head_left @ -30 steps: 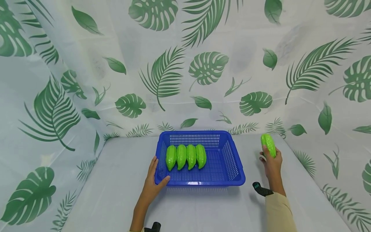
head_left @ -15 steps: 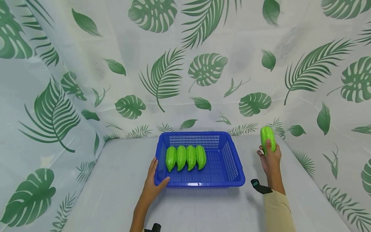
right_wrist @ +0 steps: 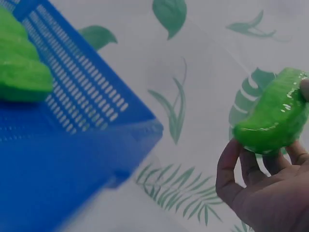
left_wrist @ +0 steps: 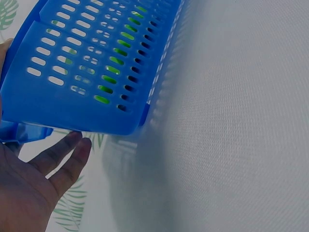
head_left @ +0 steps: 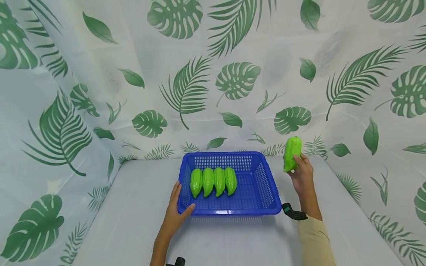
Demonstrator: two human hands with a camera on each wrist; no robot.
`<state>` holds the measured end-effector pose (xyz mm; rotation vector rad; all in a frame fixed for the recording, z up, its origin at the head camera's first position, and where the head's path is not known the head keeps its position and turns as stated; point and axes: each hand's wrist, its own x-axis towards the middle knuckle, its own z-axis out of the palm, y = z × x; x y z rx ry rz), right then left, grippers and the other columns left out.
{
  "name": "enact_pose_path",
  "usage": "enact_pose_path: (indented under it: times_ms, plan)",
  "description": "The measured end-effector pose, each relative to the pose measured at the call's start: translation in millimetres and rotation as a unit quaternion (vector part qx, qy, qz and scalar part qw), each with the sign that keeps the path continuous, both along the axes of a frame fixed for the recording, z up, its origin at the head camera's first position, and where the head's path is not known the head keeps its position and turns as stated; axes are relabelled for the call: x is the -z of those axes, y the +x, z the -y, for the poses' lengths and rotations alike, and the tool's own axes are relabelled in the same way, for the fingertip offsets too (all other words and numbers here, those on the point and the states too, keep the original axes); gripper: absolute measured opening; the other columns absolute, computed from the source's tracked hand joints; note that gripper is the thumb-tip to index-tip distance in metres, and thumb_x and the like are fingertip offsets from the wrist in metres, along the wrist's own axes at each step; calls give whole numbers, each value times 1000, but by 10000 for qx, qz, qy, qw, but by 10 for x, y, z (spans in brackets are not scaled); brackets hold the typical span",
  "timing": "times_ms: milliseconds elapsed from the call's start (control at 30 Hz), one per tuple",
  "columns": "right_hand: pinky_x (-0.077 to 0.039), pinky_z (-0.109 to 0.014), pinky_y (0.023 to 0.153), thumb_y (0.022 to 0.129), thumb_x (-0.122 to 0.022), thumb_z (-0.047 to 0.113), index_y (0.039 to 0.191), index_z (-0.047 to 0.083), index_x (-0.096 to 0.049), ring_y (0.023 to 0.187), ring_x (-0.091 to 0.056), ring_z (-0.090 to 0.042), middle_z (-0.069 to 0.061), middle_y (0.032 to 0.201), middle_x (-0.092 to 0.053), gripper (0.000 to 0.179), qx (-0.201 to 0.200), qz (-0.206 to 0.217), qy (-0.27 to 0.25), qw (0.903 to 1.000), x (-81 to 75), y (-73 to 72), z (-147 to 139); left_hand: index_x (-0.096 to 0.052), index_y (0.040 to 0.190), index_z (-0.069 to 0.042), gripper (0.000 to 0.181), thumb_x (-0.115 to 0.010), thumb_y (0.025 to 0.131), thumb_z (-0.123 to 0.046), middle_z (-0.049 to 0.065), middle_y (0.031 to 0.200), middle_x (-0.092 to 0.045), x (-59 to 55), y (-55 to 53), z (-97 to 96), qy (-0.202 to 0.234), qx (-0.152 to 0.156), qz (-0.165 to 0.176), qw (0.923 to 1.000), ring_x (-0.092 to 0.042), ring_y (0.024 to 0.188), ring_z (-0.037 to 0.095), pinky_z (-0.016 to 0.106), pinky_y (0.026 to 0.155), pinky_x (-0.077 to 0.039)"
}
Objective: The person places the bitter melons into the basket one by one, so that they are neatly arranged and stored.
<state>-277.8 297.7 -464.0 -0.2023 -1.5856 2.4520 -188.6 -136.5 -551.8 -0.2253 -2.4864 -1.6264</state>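
Observation:
A glossy green bitter gourd [head_left: 293, 153] is in my right hand [head_left: 302, 173], raised to the right of the blue plastic basket [head_left: 236, 212]. My thumb and fingers pinch its lower part, and it leans slightly. The right wrist view shows the bitter gourd [right_wrist: 275, 113] resting on the fingertips of the right hand [right_wrist: 270, 193]. Inside the basket, several like bitter gourds [head_left: 208, 181] lie side by side in a row on the left. My left hand [head_left: 173, 214] touches the basket's front left corner, its fingers fairly straight along the side and its thumb at the front rim.
The basket stands on a pale cloth-covered table [head_left: 133, 214]. A leaf-patterned white sheet [head_left: 199, 92] hangs behind the table and along both sides. Bare basket floor [head_left: 247, 188] shows to the right of the row. Each wrist carries a dark strap device [head_left: 293, 212].
My right hand has lifted the bitter gourd and brought it left toward the basket; the gourd now leans the other way. The left hand and the basket have stayed in place.

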Motion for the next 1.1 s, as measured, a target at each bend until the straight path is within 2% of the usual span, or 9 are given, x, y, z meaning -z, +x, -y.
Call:
enact_pose_path:
  times_ms: [67, 133, 200, 333, 467, 667, 833, 1033, 1100]
  plan:
    - [-31, -50, 114, 99, -57, 28, 137, 22, -38, 130, -44, -19, 8, 122, -47, 43, -131, 167, 374, 9991, -15, -4, 41, -16, 157, -13, 91, -70, 88, -37, 4, 166, -8, 5, 12, -5, 5, -13, 53, 10000, -9, 152, 34, 60, 118, -18]
    - [-34, -48, 114, 99, -59, 28, 139, 19, -38, 131, -43, -18, 8, 122, -48, 47, -321, 248, 849, 9956, -21, -6, 79, -16, 157, -13, 91, -70, 88, -36, 5, 166, -8, 10, 22, -13, 25, -36, 104, 9999, -9, 152, 35, 60, 118, -17]
    - [-45, -37, 107, 98, -59, 28, 143, 14, -35, 127, -47, -15, 8, 121, -48, 53, -564, 232, 1283, 9899, -28, -3, 119, -16, 157, -12, 90, -69, 88, -36, 4, 166, -7, 5, 31, -19, 34, -48, 153, 9999, -8, 152, 34, 59, 118, -17]
    - [-52, -15, 82, 98, -59, 35, 149, 3, -27, 109, -54, -4, -13, 137, -49, 68, -1040, 370, 2129, 9708, -70, -16, 225, -16, 158, -12, 90, -69, 89, -35, 3, 166, -7, 0, 36, -16, 25, -61, 195, 9998, -8, 152, 34, 58, 119, -16]
    - [-54, -23, 87, 98, -56, 42, 151, -3, -21, 113, -56, -15, -29, 147, -38, 78, -1522, 766, 2877, 9424, -161, -58, 366, -15, 158, -13, 90, -69, 89, -35, 2, 166, -7, -5, 32, -10, 21, -74, 187, 9998, -8, 153, 33, 59, 119, -16]
    - [-52, -47, 98, 99, -54, 37, 151, -9, -16, 118, -58, -37, -33, 140, -43, 79, -2317, 1116, 3509, 9004, -221, -177, 586, -16, 158, -13, 90, -69, 89, -37, 2, 166, -8, -2, 27, -9, -35, -113, 93, 9999, -10, 152, 35, 60, 118, -17]
    - [-55, -48, 93, 98, -57, 31, 149, -12, -19, 109, -60, -34, -32, 134, -48, 77, -2607, 1416, 3795, 8763, -213, -284, 748, -17, 157, -13, 89, -69, 89, -35, 2, 166, -9, -3, 25, -12, -24, -105, 64, 9999, -10, 152, 36, 61, 117, -17]
    - [-53, -51, 95, 98, -58, 32, 146, -15, -21, 118, -56, -47, -36, 135, -45, 77, -2839, 1741, 4113, 8485, -152, -392, 878, -16, 157, -13, 89, -69, 89, -35, 3, 166, -8, -17, 24, -27, -60, -99, 63, 9999, -9, 152, 35, 60, 118, -17]
    - [-53, -52, 93, 98, -58, 31, 141, -17, -30, 117, -57, -48, -36, 132, -48, 71, -2961, 1787, 4321, 8329, -127, -419, 911, -16, 157, -12, 89, -69, 89, -35, 4, 166, -8, -22, 22, -30, -84, -98, 50, 9999, -10, 152, 36, 60, 117, -17]
